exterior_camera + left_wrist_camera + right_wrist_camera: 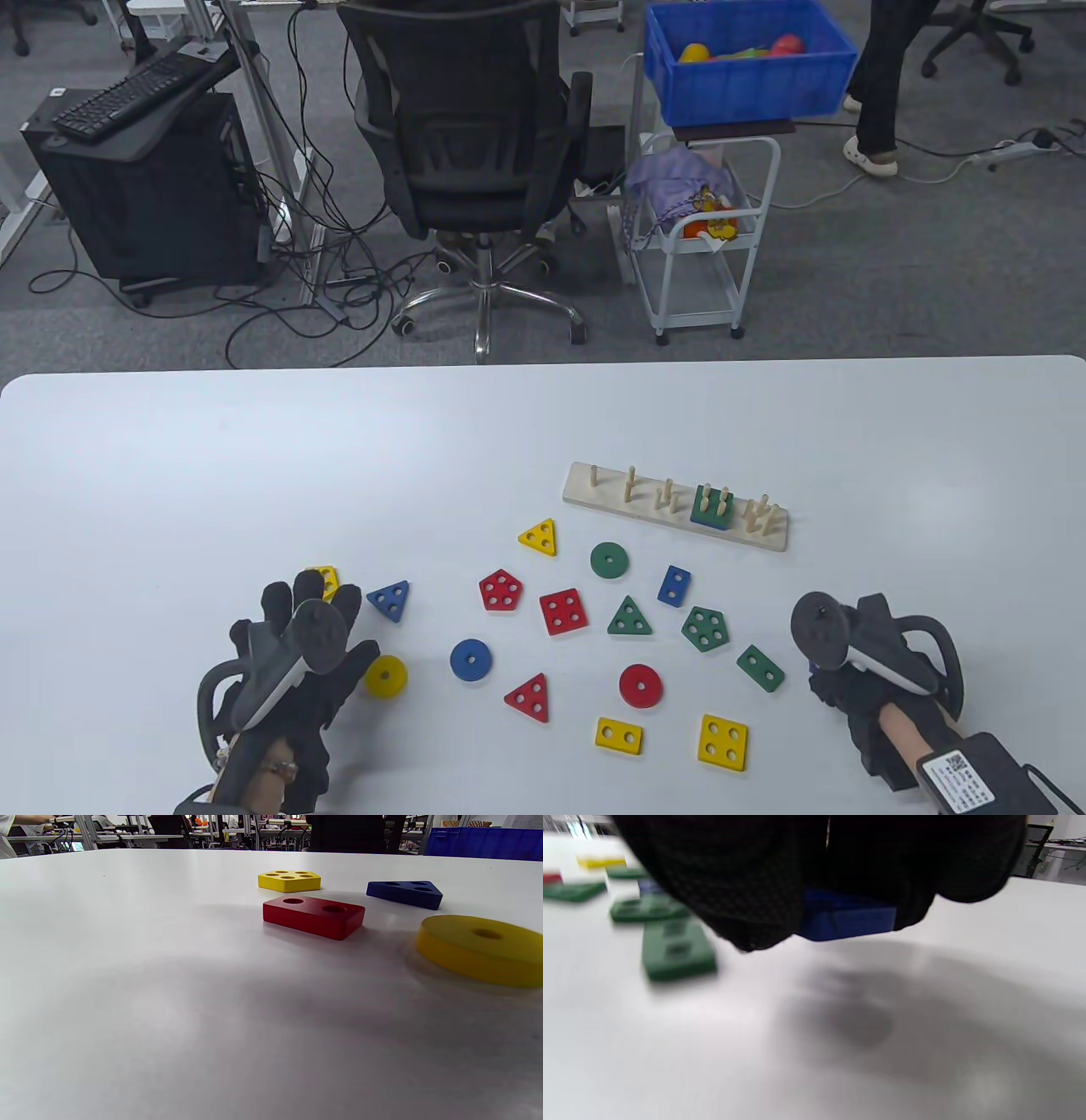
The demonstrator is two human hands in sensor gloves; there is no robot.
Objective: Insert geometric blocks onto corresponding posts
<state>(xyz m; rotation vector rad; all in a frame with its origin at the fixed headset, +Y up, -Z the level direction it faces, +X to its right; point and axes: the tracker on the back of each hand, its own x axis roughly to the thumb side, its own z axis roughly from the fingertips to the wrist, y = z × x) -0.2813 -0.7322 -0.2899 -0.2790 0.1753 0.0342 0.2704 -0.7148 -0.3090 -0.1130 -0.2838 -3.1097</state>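
The wooden peg board [594, 492] lies at the table's centre right, with a green square [711, 507] stacked on a blue one on its four-post group. Loose blocks are spread in front of it, among them a red square [563, 611], a green triangle [629, 619] and a blue disc [470, 660]. My right hand [836, 679] is low at the right and its curled fingers [746, 878] hold a blue block [846, 916] just above the table. My left hand [314, 598] hovers with straight fingers, holding nothing, over a yellow pentagon [289, 880] and a red rectangle [313, 916].
A blue triangle [390, 599] and a yellow disc [386, 677] lie right of my left hand. A green rectangle [760, 668] lies just left of my right hand. Behind the table stand an office chair [475, 127] and a white cart [704, 229].
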